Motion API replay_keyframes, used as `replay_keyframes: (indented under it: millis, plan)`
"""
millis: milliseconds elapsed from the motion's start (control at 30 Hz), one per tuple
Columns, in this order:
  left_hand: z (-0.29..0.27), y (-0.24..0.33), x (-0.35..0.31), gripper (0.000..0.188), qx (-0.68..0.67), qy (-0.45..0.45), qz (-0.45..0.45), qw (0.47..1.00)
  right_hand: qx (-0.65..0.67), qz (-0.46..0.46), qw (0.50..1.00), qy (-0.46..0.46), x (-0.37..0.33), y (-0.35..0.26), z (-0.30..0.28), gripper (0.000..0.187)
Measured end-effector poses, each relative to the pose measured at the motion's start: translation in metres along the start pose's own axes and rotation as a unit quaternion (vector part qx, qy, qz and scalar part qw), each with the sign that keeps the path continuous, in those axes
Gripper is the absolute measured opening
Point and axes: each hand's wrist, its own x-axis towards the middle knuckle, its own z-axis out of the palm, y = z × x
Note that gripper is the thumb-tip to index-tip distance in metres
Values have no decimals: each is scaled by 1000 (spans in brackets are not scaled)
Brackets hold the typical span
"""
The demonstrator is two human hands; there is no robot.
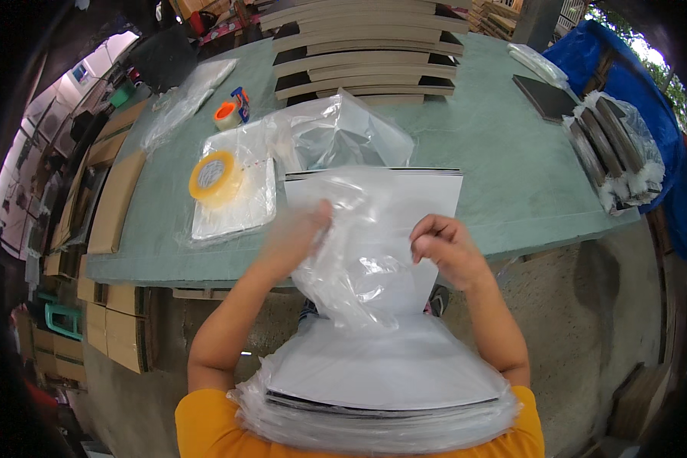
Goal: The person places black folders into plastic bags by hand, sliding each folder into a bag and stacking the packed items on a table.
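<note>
Several white flat panels (427, 200) with dark edges lie partly on the near edge of the table in front of me. Crumpled clear plastic film (355, 267) covers their left and middle part. Smeared by motion, my left hand (298, 237) is at the film's left side, and its grip does not show clearly. My right hand (449, 248) is over the panels' right edge with its fingers curled closed; whatever they may pinch is hidden. Close to my chest is a stack of white sheets (382, 366) with plastic around its lower edge.
A wide roll of yellowish tape (213, 177) rests on a plastic-covered white pack (244, 210). Beyond are an orange roll (226, 114), clear plastic (336, 133) and stacked boards (366, 57). Plastic-wrapped dark bundles (614, 145) lie right; cardboard (118, 202) stands left of the green table (511, 168).
</note>
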Motion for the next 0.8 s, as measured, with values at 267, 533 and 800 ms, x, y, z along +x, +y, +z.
replay_keyframes:
  millis: [267, 533, 800]
  plan:
    - [43, -4, -7, 42, -82, 10, 198, 977, -20, -48, 999, -3, 9, -10, 44, 55]
    - [-2, -21, 3, 36, 35, 11, 91, 995, 223, -131, 965, 43, 8, -16, 32, 34]
    - [-16, -10, -1, 27, -95, 56, 29, 994, -43, -28, 996, 71, 7, -9, 16, 18]
